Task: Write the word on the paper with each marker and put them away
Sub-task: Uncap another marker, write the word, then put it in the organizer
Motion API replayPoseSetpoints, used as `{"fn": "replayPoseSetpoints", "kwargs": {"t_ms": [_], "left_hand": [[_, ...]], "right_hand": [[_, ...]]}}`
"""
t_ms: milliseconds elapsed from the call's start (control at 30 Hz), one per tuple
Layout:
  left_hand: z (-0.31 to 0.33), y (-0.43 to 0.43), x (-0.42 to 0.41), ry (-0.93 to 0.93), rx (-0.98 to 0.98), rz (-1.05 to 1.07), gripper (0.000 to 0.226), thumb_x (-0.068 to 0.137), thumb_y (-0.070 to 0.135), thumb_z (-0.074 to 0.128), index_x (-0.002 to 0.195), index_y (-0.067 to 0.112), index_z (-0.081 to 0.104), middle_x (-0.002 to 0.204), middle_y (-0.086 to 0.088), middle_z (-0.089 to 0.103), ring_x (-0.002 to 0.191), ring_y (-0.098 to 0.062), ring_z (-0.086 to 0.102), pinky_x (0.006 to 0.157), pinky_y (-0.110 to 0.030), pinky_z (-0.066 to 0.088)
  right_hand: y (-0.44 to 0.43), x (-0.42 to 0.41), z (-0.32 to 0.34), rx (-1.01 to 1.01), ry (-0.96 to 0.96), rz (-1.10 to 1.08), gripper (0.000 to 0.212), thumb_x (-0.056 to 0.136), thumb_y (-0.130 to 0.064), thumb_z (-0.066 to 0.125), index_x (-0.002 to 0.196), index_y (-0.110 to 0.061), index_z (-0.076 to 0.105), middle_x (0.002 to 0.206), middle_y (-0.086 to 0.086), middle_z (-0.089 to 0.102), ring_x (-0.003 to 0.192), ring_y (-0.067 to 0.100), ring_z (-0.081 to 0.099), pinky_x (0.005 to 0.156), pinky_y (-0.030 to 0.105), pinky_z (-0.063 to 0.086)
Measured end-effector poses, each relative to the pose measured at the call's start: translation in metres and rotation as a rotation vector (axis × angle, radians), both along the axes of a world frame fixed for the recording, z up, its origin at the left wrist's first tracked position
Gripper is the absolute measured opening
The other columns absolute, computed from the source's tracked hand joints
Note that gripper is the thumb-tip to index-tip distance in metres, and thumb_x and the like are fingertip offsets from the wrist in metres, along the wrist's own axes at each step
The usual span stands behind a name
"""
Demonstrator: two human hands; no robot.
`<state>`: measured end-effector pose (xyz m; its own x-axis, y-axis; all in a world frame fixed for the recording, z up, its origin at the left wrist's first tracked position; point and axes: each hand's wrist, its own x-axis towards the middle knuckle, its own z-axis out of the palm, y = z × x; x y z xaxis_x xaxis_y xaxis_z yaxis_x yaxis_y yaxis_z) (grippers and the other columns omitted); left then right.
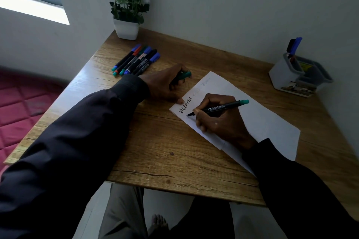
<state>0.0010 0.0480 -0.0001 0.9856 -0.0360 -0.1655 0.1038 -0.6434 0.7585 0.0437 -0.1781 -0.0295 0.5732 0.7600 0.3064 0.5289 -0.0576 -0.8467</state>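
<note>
The right hand [219, 120] grips a green-ended marker [220, 107], its tip on the paper [252, 122] near the table's [155, 151] right edge, just under the black word "Victoria". The left hand [167, 83] closes around a green cap [184, 75], thumb pinning the paper's corner. Six more markers [136, 60] lie together by the far left corner, next to a potted plant [127, 9]; a tub [299, 75] sits at the far right.

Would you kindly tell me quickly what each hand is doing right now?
Left hand: closed on the green cap, thumb resting on the paper.
Right hand: closed on the green marker, tip on the paper.
</note>
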Motion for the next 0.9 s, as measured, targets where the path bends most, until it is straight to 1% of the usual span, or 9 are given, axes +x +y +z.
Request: {"fn": "replayPoseSetpoints", "kwargs": {"t_ms": [133, 233, 367, 433, 467, 500, 600, 767, 900], "left_hand": [[0.0004, 0.0006, -0.0005, -0.007, -0.002, 0.008, 0.064, 0.080, 0.018, 0.079, 0.122, 0.034, 0.033, 0.099, 0.009, 0.051, 0.081, -0.005, 0.049, 0.058, -0.007, 0.044], [0.0004, 0.0005, -0.0006, -0.010, 0.002, 0.016, 0.064, 0.080, 0.017, 0.079, 0.121, 0.033, 0.032, 0.097, 0.009, 0.050, 0.080, -0.005, 0.048, 0.054, -0.001, 0.042], [0.0020, -0.0003, -0.0013, -0.002, 0.007, 0.019, 0.064, 0.082, 0.016, 0.078, 0.121, 0.033, 0.030, 0.097, 0.012, 0.047, 0.081, -0.004, 0.047, 0.053, 0.002, 0.040], [0.0025, -0.0002, -0.0013, 0.001, 0.006, 0.017, 0.063, 0.082, 0.016, 0.078, 0.123, 0.032, 0.032, 0.097, 0.011, 0.048, 0.081, -0.005, 0.048, 0.054, 0.000, 0.042], [0.0025, 0.0000, -0.0010, 0.003, 0.006, 0.015, 0.063, 0.082, 0.016, 0.077, 0.125, 0.031, 0.033, 0.097, 0.011, 0.049, 0.081, -0.005, 0.048, 0.055, -0.002, 0.043], [0.0024, 0.0000, -0.0009, 0.006, 0.006, 0.014, 0.064, 0.082, 0.017, 0.077, 0.127, 0.030, 0.034, 0.097, 0.010, 0.050, 0.081, -0.005, 0.049, 0.056, -0.005, 0.044], [0.0020, -0.0001, -0.0002, 0.012, 0.010, 0.015, 0.068, 0.082, 0.018, 0.077, 0.134, 0.026, 0.035, 0.097, 0.010, 0.051, 0.082, -0.005, 0.049, 0.060, -0.010, 0.042], [0.0009, 0.0007, -0.0001, -0.001, 0.030, 0.011, 0.068, 0.082, 0.017, 0.077, 0.134, 0.025, 0.033, 0.097, 0.010, 0.049, 0.081, -0.005, 0.048, 0.053, 0.001, 0.041], [0.0002, 0.0016, 0.0010, 0.002, 0.027, 0.007, 0.065, 0.082, 0.017, 0.077, 0.129, 0.029, 0.034, 0.098, 0.010, 0.050, 0.082, -0.006, 0.049, 0.054, -0.001, 0.042]], "right_hand": [[0.0002, -0.0014, 0.0019, -0.015, -0.007, 0.004, 0.008, 0.090, 0.006, 0.069, 0.083, 0.011, 0.066, 0.068, 0.007, 0.070, 0.052, 0.009, 0.068, 0.050, 0.015, 0.051], [0.0008, -0.0021, 0.0019, -0.023, -0.015, 0.007, 0.012, 0.089, -0.001, 0.069, 0.084, 0.009, 0.067, 0.069, 0.003, 0.071, 0.053, 0.009, 0.069, 0.052, 0.016, 0.052], [0.0014, -0.0024, 0.0002, -0.171, -0.071, -0.085, 0.013, 0.089, -0.017, 0.075, 0.077, -0.018, 0.068, 0.063, -0.004, 0.069, 0.055, 0.010, 0.068, 0.055, 0.018, 0.053], [0.0026, -0.0028, 0.0019, -0.094, -0.035, -0.023, 0.025, 0.085, -0.028, 0.077, 0.083, -0.003, 0.071, 0.065, -0.008, 0.071, 0.056, 0.006, 0.069, 0.056, 0.017, 0.054], [0.0030, -0.0016, 0.0013, -0.056, -0.032, -0.003, 0.034, 0.085, -0.028, 0.079, 0.083, 0.005, 0.069, 0.067, -0.007, 0.071, 0.057, 0.005, 0.069, 0.056, 0.017, 0.055], [0.0026, 0.0001, 0.0009, -0.045, -0.053, -0.003, 0.031, 0.085, -0.020, 0.078, 0.081, 0.009, 0.068, 0.069, -0.005, 0.072, 0.056, 0.006, 0.070, 0.056, 0.017, 0.054], [0.0017, 0.0023, 0.0027, -0.041, -0.087, -0.008, 0.012, 0.083, -0.002, 0.071, 0.076, 0.007, 0.066, 0.065, 0.008, 0.071, 0.051, 0.011, 0.069, 0.052, 0.017, 0.051], [0.0019, 0.0032, 0.0006, -0.036, -0.116, -0.005, 0.013, 0.083, -0.002, 0.071, 0.076, 0.006, 0.065, 0.065, 0.010, 0.070, 0.050, 0.013, 0.069, 0.051, 0.019, 0.052], [0.0017, 0.0012, 0.0002, -0.022, -0.067, -0.008, 0.015, 0.085, -0.005, 0.070, 0.078, 0.007, 0.064, 0.066, 0.012, 0.070, 0.049, 0.017, 0.069, 0.050, 0.021, 0.053]]}}
